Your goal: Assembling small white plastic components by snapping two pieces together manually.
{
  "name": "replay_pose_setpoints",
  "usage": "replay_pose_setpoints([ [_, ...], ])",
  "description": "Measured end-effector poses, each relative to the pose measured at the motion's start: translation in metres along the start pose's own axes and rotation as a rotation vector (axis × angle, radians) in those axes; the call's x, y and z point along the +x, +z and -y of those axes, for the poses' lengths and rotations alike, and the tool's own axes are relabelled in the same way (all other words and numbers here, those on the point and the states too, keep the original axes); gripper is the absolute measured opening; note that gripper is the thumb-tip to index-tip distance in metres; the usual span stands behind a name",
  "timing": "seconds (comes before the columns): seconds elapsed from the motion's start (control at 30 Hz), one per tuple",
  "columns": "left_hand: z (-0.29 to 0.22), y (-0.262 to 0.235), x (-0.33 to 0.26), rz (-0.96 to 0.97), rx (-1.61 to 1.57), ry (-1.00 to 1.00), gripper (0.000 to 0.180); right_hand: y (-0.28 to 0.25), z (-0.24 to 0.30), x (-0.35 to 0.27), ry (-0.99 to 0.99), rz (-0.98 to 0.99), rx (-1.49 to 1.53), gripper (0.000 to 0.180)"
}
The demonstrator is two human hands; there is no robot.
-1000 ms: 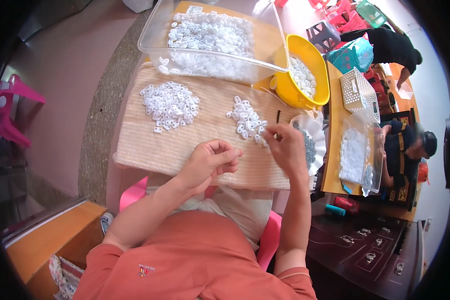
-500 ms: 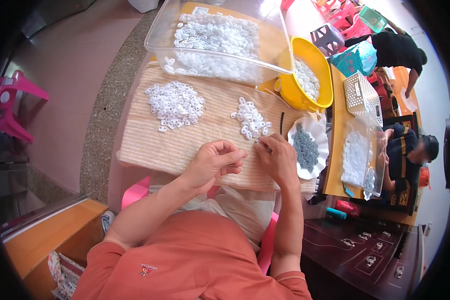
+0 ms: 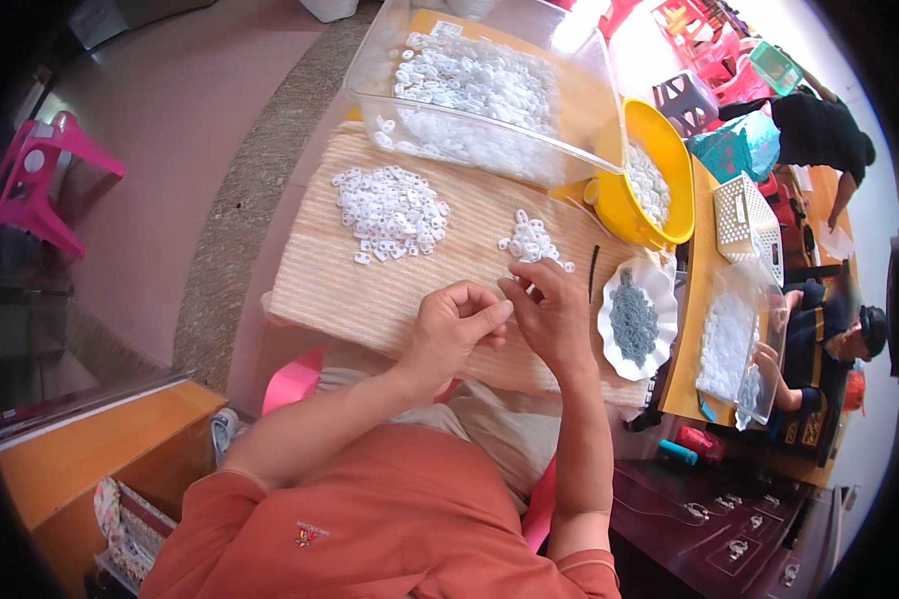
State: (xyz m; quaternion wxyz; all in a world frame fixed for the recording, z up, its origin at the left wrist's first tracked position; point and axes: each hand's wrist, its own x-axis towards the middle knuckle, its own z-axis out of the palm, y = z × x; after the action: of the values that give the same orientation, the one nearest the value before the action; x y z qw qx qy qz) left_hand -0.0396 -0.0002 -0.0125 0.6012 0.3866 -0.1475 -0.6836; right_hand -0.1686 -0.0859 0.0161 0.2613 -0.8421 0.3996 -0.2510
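Observation:
My left hand (image 3: 459, 324) hovers above the striped cloth (image 3: 310, 245), thumb and forefinger pinched together; whatever they hold is too small to make out. Close beside it, my right hand (image 3: 549, 314) has its fingers curled in, tips near the left fingertips, and its grip is likewise unclear. Just beyond the right fingers lies a small pile of white plastic pieces with holes (image 3: 531, 238), partly hidden by that hand. A larger heap of similar white pieces (image 3: 392, 213) rests farther left. Right of my right hand stands a white wavy-rimmed dish (image 3: 666, 304) holding small grey parts (image 3: 632, 319).
A clear bin (image 3: 365, 88) of white pieces stands at the far side, next to a yellow tub (image 3: 677, 205). A black strip (image 3: 594, 268) lies near the dish. At the right, a person (image 3: 814, 339) sits by another clear bin (image 3: 774, 369); a white basket (image 3: 747, 222) stands nearby.
My right hand has drawn back from the small pile, toward my left hand; their fingertips are closer together. The whole view has shifted, so things sit farther right.

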Motion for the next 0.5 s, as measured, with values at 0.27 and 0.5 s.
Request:
replay_pose_setpoints([
  [0.27, -0.035, -0.016, 0.014, -0.309, 0.743, 0.764, 0.008, 0.029, 0.022, 0.031, -0.106, 0.023, -0.003, 0.012],
  [0.5, -0.068, -0.04, 0.016, -0.377, 1.764, 0.803, 0.016, 0.021, 0.022, 0.014, -0.051, -0.086, 0.181, 0.009],
])
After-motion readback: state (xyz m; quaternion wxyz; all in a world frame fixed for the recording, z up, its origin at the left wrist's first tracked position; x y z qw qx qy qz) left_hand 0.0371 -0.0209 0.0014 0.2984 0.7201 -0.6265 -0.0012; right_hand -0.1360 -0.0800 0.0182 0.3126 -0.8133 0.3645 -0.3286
